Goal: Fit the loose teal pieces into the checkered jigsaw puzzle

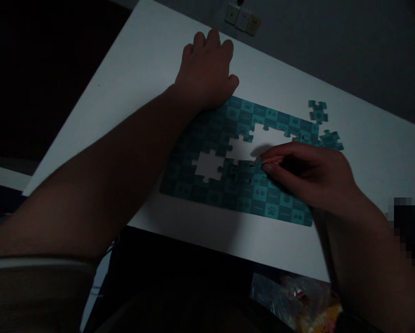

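A teal jigsaw puzzle (183, 178) with a checked pattern of paw prints lies face up on the white table. It has a single-piece gap at its left middle and a larger gap across its centre. My right hand (308, 173) is over the puzzle's right part, thumb and forefinger pinched on the edge of a puzzle piece (245, 170) just below the larger gap. Dark slits show around that piece. My left hand (207, 69) rests at the puzzle's upper left edge, fingers bent and a little apart, thumb out, with nothing seen in it.
Two loose puzzle pieces, one piece (318, 111) and another piece (331, 139), lie by the puzzle's upper right corner. The white table (138, 60) runs along a wall with sockets (242, 19). Clear plastic packaging (280, 296) sits below the front edge. The scene is dim.
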The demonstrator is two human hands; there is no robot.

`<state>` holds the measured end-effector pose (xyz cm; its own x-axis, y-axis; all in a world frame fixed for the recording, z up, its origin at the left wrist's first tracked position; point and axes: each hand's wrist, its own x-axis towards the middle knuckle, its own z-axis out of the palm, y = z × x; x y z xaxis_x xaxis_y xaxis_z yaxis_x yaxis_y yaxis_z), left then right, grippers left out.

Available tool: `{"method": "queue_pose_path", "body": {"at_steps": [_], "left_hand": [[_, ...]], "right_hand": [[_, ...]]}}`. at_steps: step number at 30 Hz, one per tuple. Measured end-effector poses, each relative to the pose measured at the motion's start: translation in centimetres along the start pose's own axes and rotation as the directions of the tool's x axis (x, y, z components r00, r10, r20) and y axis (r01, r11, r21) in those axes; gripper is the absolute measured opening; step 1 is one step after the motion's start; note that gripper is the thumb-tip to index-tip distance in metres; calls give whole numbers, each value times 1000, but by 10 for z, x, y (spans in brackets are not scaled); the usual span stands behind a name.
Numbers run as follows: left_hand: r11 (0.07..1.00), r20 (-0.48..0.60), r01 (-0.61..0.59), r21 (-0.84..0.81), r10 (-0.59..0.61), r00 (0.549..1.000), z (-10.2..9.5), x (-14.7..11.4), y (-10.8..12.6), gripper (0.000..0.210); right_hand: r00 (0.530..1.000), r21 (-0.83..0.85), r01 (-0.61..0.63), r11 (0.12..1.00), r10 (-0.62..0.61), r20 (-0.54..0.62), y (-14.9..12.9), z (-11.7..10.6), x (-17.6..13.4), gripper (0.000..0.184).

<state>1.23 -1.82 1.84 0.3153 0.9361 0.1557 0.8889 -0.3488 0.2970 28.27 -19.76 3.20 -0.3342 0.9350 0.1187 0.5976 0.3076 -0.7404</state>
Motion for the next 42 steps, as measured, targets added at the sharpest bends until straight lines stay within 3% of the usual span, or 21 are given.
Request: {"method": "queue_pose_path", "body": {"at_steps": [7, 9, 11, 13, 15, 17, 20, 23, 36, 42], "left_hand": [[1000, 8, -4, -7, 4, 1000, 1, 1, -1, 56], [1000, 8, -10, -13, 10, 1000, 2, 2, -2, 56], [1000, 20, -6, -10, 6, 1000, 3, 1, -2, 57], [1000, 20, -4, -5, 4, 1000, 2, 1, -2, 57], [1000, 10, -11, -11, 11, 1000, 0, -1, -1, 55], [1000, 1, -14, -16, 14, 1000, -1, -2, 0, 54], [1000, 12, -3, -11, 3, 1000, -3, -3, 1, 55], [1000, 9, -9, -15, 9, 1000, -2, -2, 1, 56], [1000, 2, -10, -9, 10, 1000, -1, -1, 0, 56], [1000, -3, -16, -1, 16, 1000, -1, -1, 0, 56]], "right_hand": [[999, -57, 15, 998, -16, -30, 0, 1, -2, 26], [990, -105, 14, 994, -28, -137, 2, 2, -1, 21], [943, -138, -1, 990, -45, -328, 6, 4, 2, 14], [861, -124, -28, 992, -40, -508, 10, 4, 6, 12], [826, -84, -63, 994, 5, -563, 11, 4, 10, 22], [857, -66, -109, 992, 60, -511, 8, 2, 10, 21], [935, -98, -152, 984, 111, -336, 1, -2, 7, 11], [969, -139, -135, 981, 101, -225, -1, -5, 3, 19], [980, -207, -90, 974, 49, -192, 6, -9, 1, 22], [970, -228, -130, 965, 77, -229, 3, -12, 2, 19]]}}
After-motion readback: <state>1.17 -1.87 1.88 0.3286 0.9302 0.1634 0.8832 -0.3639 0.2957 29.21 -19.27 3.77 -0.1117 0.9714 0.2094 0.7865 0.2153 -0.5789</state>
